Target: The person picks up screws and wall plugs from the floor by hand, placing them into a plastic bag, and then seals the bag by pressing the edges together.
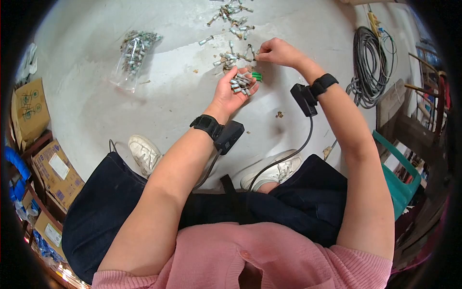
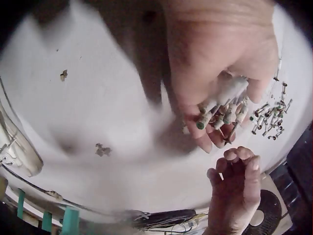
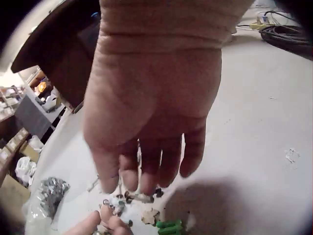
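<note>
In the head view my left hand [image 1: 232,94] is palm up, fingers curled round a handful of small metal bolts with pale plastic sleeves [image 1: 240,85]. The left wrist view shows the bolts [image 2: 222,113] sticking out past its fingers, one with a green end. My right hand [image 1: 281,53] reaches down beyond it, its thumb and fingertips right at a bolt [image 1: 250,49] at the edge of a loose pile [image 1: 227,59]. I cannot tell if they pinch it. Green plastic plugs [image 1: 257,76] show beside the left fingertips.
More bolts [image 1: 236,18] lie scattered farther out on the pale floor [image 1: 183,96]. A clear bag of bolts [image 1: 134,55] lies at left. A coiled cable [image 1: 370,67] is at right, cardboard boxes [image 1: 31,108] at far left, a green plastic stool [image 1: 402,180] near the right arm.
</note>
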The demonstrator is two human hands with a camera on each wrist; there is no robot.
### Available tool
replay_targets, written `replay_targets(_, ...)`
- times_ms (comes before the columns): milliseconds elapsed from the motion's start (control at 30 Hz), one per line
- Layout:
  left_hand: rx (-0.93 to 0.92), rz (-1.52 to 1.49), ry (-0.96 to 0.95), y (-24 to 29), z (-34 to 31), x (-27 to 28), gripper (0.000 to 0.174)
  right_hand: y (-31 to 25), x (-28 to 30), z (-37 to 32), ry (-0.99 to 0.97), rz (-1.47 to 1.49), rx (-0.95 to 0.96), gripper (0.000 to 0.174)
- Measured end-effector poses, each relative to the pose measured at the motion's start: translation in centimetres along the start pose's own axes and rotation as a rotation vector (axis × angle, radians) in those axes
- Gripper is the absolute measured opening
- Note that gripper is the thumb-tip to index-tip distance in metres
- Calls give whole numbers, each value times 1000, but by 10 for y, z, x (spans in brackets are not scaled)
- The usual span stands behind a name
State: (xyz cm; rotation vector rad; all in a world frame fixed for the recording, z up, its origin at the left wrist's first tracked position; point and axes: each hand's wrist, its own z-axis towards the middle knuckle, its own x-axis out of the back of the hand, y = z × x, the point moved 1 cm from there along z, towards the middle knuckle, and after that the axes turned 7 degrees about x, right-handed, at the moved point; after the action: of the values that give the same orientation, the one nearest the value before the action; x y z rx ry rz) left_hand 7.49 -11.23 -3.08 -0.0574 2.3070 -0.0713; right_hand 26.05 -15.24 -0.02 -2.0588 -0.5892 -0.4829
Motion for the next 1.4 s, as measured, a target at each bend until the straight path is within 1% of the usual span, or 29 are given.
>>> replay_targets(33, 11, 0, 10, 1, 1, 3, 24, 1, -3, 4, 136, -206, 22, 27)
replay_targets(67, 11, -2, 12, 1, 2, 7, 24, 3, -6, 6, 108, -258, -79, 30)
replay_targets(100, 27, 0, 18, 1, 2, 8, 23, 4, -10, 6, 105, -258, -78, 30)
replay_targets(167, 40, -1, 27, 1, 1, 11, 23, 5, -17, 8, 149, -385, -148, 30)
replay_targets(267, 49, 6, 17, 0, 3, 14, 23, 12, -20, 11, 152, -302, -199, 29)
replay_targets(367, 34, 24, 41, 0, 3, 11, 23, 24, -23, 15, 166, -263, -204, 27)
replay_targets(500, 47, 27, 80, 0, 4, 11, 23, 19, -22, 12, 175, -262, -232, 27)
replay_targets(567, 54, 30, 82, 0, 5, 12, 23, 17, -16, 8, 166, -144, -229, 27)
replay_targets(600, 59, 43, 83, -1, 5, 12, 24, 15, -11, 4, 164, -143, -227, 27)
replay_targets(667, 62, 51, 85, -1, 4, 10, 25, 5, -1, -6, 2, 318, -147, 21)
replay_targets(700, 67, 30, 64, -1, 2, 5, 26, -4, 3, -10, 0, 317, -147, 21)
replay_targets(767, 74, 11, 43, -2, -1, 2, 27, -26, 8, -19, -303, 332, -31, 19)
replay_targets(833, 56, -27, 13, -2, -2, 2, 27, -32, 9, -17, -316, 285, -9, 17)
replay_targets(900, 49, -7, 28, -1, 1, 5, 26, -22, 5, -1, -76, 82, 185, 15)
replay_targets(933, 41, 11, 47, 0, 1, 8, 25, -15, 1, 9, 23, -157, 225, 12)
replay_targets(967, 40, 9, 50, 0, 2, 11, 25, -6, -7, 15, 21, -155, 226, 12)
replay_targets(1033, 57, 20, 55, 0, 4, 15, 24, -7, -13, 20, 264, -490, 306, 18)
replay_targets(1067, 57, 18, 55, -1, 5, 17, 24, -5, -16, 22, 215, -518, 240, 26)
replay_targets(1200, 66, 15, 51, 1, 4, 19, 25, -2, -22, 25, 249, -565, 214, 21)
replay_targets(1300, 59, 16, 52, 1, 3, 16, 25, 9, -15, 26, 260, -507, 208, 17)
replay_targets(1367, 56, 10, 49, 2, 3, 15, 25, 16, -10, 26, 224, -150, 101, 20)
replay_targets(1400, 60, 19, 52, 2, 3, 15, 25, 12, -6, 23, 175, -1, 101, 23)
